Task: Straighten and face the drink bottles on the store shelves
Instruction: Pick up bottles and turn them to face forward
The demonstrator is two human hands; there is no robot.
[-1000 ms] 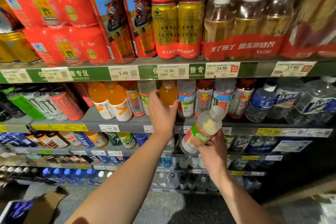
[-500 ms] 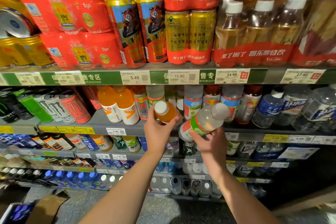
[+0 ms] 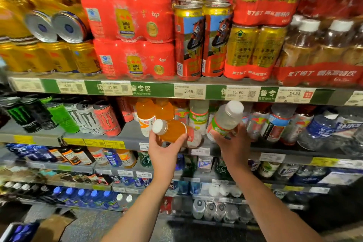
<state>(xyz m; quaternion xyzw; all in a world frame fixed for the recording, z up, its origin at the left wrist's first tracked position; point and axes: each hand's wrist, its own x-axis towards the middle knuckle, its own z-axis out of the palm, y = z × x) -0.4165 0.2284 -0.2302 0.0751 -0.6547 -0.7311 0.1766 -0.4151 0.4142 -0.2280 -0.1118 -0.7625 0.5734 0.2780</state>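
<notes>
- Hands are both occupied in front of the second shelf [image 3: 129, 137] from the top.
- An orange drink bottle [image 3: 176, 130] is gripped in the left hand [image 3: 164, 150]; it is tipped on its side, with the white cap pointed left and toward the camera.
- A pale, cloudy bottle [image 3: 225, 121] with a green and red label is clasped in the right hand [image 3: 234, 146] at its lower part; it is tilted, cap up and to the right.
- The two held bottles are kept just beside each other, level with the shelf's front edge.
- Upright orange bottles [image 3: 146, 114] are seen behind the left hand, with energy drink cans [image 3: 86, 117] to their left.
- Price tags [image 3: 189, 91] are fixed along the shelf edge above.
</notes>
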